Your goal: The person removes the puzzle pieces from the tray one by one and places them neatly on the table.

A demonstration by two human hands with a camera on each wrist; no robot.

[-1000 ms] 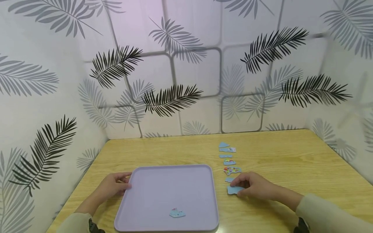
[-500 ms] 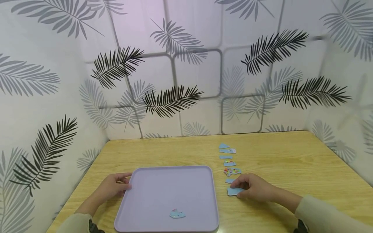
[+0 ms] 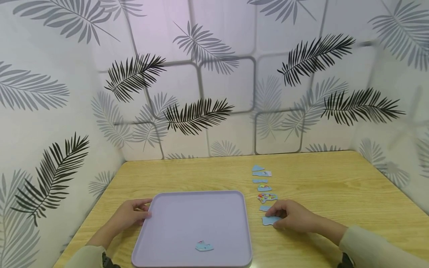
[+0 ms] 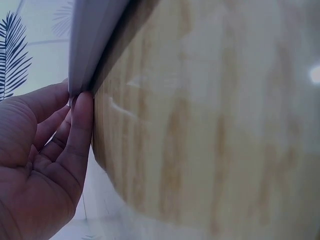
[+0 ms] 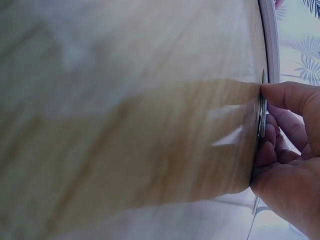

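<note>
My left hand [image 3: 129, 214] grips the left edge of a light purple tray [image 3: 194, 212], thumb on the rim; in the left wrist view its fingers [image 4: 80, 115] meet the tray's edge. Toward the tray's front lies one pale blue puzzle piece [image 3: 204, 246] with small red marks. Right of the tray, my right hand [image 3: 295, 216] pinches a plain light blue puzzle piece [image 3: 268, 220] between thumb and fingers, low at the tabletop. The right wrist view shows this piece [image 5: 262, 117] edge-on, and the hand covers its right end.
A column of light blue puzzle pieces runs back from the right hand: a partly covered one [image 3: 264, 208], a multicoloured one [image 3: 267, 197], and several more up to a pointed piece [image 3: 257, 168]. The wooden table [image 3: 335, 186] meets leaf-patterned walls [image 3: 228, 137].
</note>
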